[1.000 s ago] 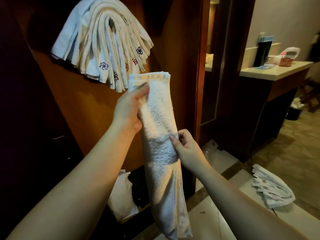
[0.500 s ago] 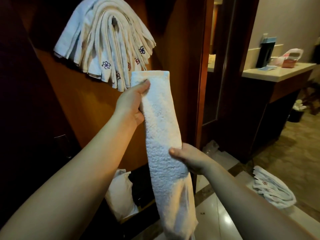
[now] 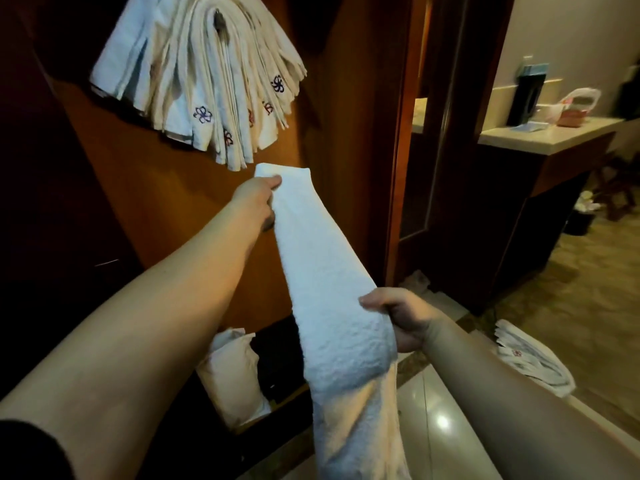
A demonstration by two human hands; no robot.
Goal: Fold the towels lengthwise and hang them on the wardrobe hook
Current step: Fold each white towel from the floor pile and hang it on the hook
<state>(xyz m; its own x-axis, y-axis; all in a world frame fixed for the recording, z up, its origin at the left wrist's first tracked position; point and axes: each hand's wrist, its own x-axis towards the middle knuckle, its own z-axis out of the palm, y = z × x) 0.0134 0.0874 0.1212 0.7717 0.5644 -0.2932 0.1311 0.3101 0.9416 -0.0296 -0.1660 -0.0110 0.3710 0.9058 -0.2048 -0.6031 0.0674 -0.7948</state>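
Wooden wardrobe panel [image 3: 145, 209] carried a bundle of hung towels [image 3: 207, 81] overhead. Just below them, the left hand [image 3: 254, 202] pinched the folded white towel [image 3: 322, 278] at its top edge; the right hand [image 3: 403, 318] gripped its middle.

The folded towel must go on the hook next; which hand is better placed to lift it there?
Probably left. The left hand pinches the folded towel at its top end, just under the hung towels; the right hand holds it far lower.
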